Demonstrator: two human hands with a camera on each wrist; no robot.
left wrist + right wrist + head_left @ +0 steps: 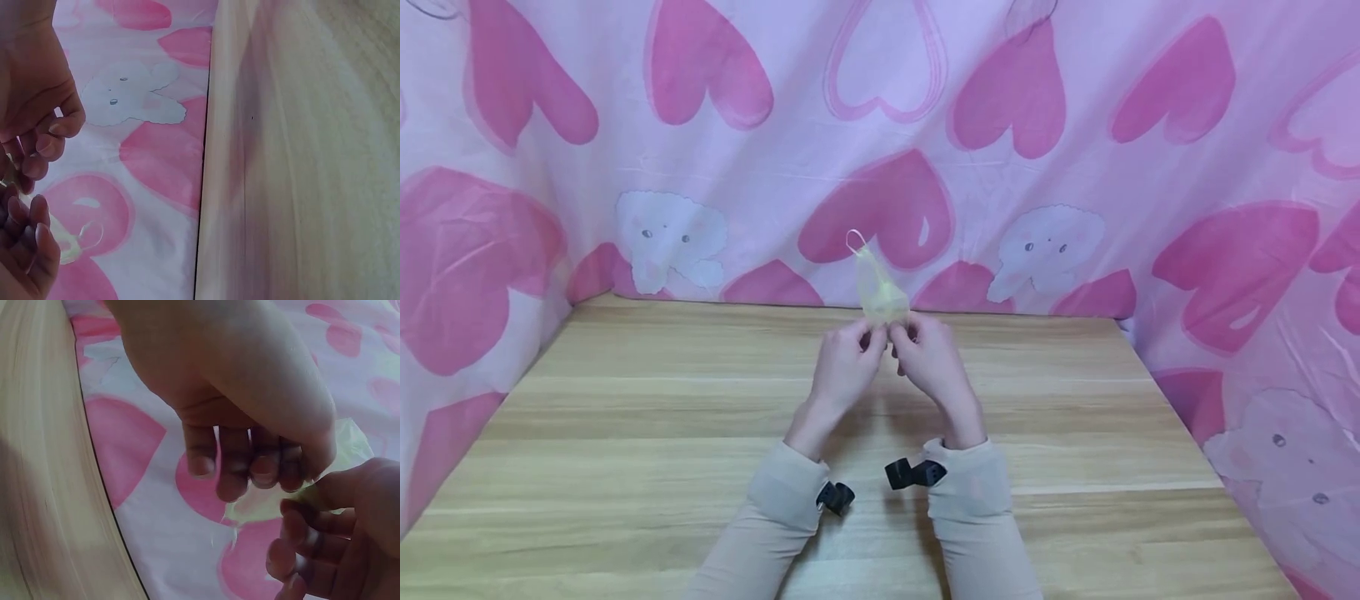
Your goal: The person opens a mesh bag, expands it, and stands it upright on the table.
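A small see-through pale yellow pouch with a thin white loop at its tip stands up above both hands in the head view. My left hand pinches its lower edge between thumb and fingertips. Right beside it, my right hand pinches the same edge, the two thumbs almost meeting. From the right wrist view, the thin pouch spreads behind the curled fingers. In the left wrist view only part of the pouch shows past the fingers.
A wood-grain table lies below the hands. Behind it and along both sides hangs a pink curtain with hearts and white cartoon animals. Black wrist cameras sit at the beige sleeves.
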